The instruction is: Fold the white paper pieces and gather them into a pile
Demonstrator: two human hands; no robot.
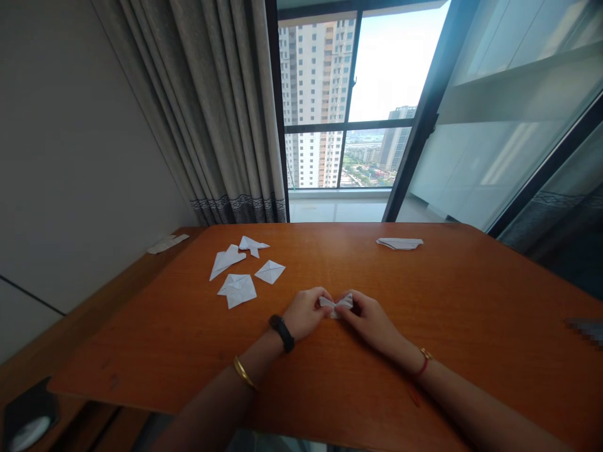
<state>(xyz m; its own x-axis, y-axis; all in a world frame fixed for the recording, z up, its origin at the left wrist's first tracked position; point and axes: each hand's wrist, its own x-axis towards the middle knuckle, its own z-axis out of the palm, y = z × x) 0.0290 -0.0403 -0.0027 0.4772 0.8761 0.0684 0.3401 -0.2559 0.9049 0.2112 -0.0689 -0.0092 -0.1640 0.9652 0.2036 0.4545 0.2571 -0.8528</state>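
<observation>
A small folded piece of white paper [335, 306] is held between both hands at the middle of the table. My left hand [306, 312] pinches its left side, and my right hand [372, 319] grips the right side. The paper's two upper corners rise like wings, with a dip between them; its lower part is partly covered by fingers. To the left lie several folded paper pieces: a diamond [270, 272], a pentagon-like piece [239, 290], a pointed one [227, 260] and a bird-like shape [253, 245].
A boat-like folded paper [400, 243] lies at the table's far right. The brown wooden table [188, 351] has its far edge near a window and a grey curtain [226, 113]. Folded paper [168, 243] rests on a ledge at left. A blurred grey object [586, 329] sits at the right edge.
</observation>
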